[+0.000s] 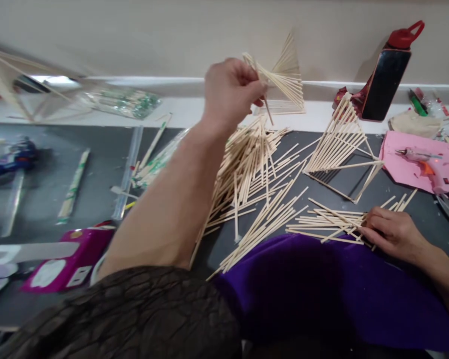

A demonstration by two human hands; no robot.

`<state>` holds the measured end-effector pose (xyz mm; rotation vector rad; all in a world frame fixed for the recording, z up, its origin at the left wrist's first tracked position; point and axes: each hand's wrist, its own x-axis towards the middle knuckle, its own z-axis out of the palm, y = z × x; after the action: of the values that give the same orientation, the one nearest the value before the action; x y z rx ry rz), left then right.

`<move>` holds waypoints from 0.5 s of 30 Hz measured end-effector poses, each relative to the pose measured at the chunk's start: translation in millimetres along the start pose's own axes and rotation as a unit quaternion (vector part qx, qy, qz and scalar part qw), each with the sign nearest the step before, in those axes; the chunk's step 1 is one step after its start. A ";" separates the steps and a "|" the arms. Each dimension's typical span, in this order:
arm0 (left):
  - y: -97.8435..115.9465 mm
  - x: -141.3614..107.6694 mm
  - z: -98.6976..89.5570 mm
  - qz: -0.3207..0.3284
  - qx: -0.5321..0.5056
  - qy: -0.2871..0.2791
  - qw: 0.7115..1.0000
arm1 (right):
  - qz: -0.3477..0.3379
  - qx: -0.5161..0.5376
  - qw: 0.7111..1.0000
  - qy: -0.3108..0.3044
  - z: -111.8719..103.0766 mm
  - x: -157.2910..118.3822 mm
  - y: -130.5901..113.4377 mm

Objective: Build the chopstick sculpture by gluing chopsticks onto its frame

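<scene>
A left hand pinches a thin stick above a loose pile, which a dipping forearm could scatter. Beyond the curled right hand, its grip on nearby sticks unclear, a stick frame risks toppling if bumped.

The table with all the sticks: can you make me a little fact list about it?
left hand: pinching a thin stick
left hand spot: beside a fan-shaped stick frame near the wall
right hand: at the loose sticks; grip unclear
between the hands: big stick pile
standing model: slatted stick frame
far right: pink glue gun on pink sheet
by the wall: red-capped bottle behind black slab, maybe a phone
</scene>
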<state>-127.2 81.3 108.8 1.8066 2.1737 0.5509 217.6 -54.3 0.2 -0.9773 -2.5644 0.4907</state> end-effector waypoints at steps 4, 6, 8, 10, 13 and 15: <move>-19.3 -43.2 -8.2 -0.034 -0.288 0.019 0.957 | -0.001 0.003 1.000 0.000 -0.5 -0.3 1.7; -28.2 -58.7 -1.7 -0.082 -0.346 -0.003 0.934 | -0.004 0.001 1.000 0.002 -1.1 0.0 2.4; -34.6 -70.2 6.6 -0.107 -0.404 -0.022 0.908 | -0.007 -0.003 1.000 0.008 -2.2 0.4 2.4; -38.0 -79.0 14.0 -0.105 -0.467 -0.045 0.877 | -0.008 -0.007 1.000 0.013 -3.7 0.9 1.1; -38.6 -90.1 22.0 -0.092 -0.520 -0.075 0.846 | -0.013 0.001 1.000 0.024 -6.8 1.6 -2.9; -37.2 -97.0 26.7 -0.094 -0.525 -0.088 0.842 | -0.020 0.017 0.999 0.040 -9.4 2.1 -6.4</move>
<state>-129.8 -16.4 64.4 0.9623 1.3841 1.1637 216.7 -55.6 11.6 -0.9142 -2.4914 0.4718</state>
